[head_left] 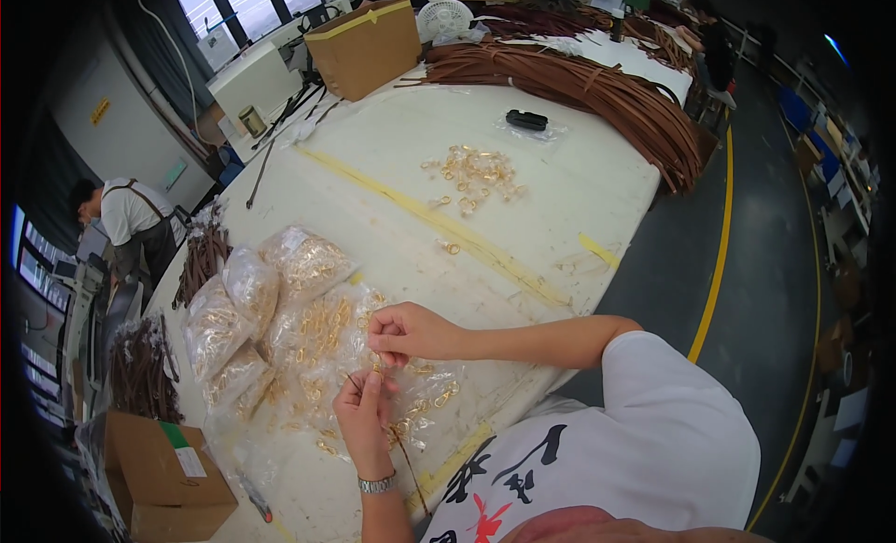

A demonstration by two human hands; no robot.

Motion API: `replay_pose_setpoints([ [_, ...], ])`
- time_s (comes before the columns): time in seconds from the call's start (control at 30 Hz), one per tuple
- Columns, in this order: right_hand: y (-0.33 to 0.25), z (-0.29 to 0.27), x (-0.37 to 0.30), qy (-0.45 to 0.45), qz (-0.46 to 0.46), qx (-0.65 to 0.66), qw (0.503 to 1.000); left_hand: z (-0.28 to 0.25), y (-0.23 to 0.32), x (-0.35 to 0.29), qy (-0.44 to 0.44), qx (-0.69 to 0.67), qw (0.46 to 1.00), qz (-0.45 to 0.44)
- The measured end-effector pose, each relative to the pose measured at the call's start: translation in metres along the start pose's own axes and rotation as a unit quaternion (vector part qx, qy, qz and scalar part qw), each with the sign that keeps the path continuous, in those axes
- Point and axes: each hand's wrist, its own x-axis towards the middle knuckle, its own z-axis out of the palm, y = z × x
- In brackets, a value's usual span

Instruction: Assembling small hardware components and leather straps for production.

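Observation:
My left hand point(364, 414) is closed in a pinch on a thin brown strap point(407, 464), whose tail hangs down past the wrist toward the table's near edge. Just above it, my right hand point(415, 334) has thumb and fingers pressed together at a small gold-coloured metal clasp point(376, 365). Between the two hands the clasp and the strap's end meet; how they are joined is too small to tell. Beneath and around the hands lie many loose gold clasps point(322, 324) on clear plastic. Bulging clear bags point(303, 263) of gold hardware stand to their left.
Wrapped gold pieces point(476, 174) lie farther back, near a black object point(526, 120). Long brown straps point(569, 85) and a cardboard box point(364, 48) occupy the far side. Strap bundles point(142, 370) and an open carton point(168, 482) are at left, where a person point(140, 221) bends over.

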Motion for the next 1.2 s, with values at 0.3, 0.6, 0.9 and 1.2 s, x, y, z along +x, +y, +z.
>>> replay_pose_setpoints([
  [0.3, -0.018, -0.020, -0.001, -0.114, 0.046, -0.078, 0.989, -0.013, 0.004, 0.006, 0.064, -0.017, 0.997, 0.035],
  [0.6, -0.022, -0.006, -0.008, -0.189, 0.045, -0.209, 0.958, -0.007, 0.001, -0.007, 0.073, 0.116, 0.991, 0.005],
  [0.9, -0.030, -0.009, -0.003, -0.125, 0.128, -0.082, 0.980, -0.008, 0.013, 0.004, 0.048, 0.119, 0.991, 0.037],
  [1.2, -0.024, -0.003, -0.008, -0.079, 0.123, -0.038, 0.989, -0.016, 0.022, -0.004, 0.086, -0.009, 0.996, 0.013],
])
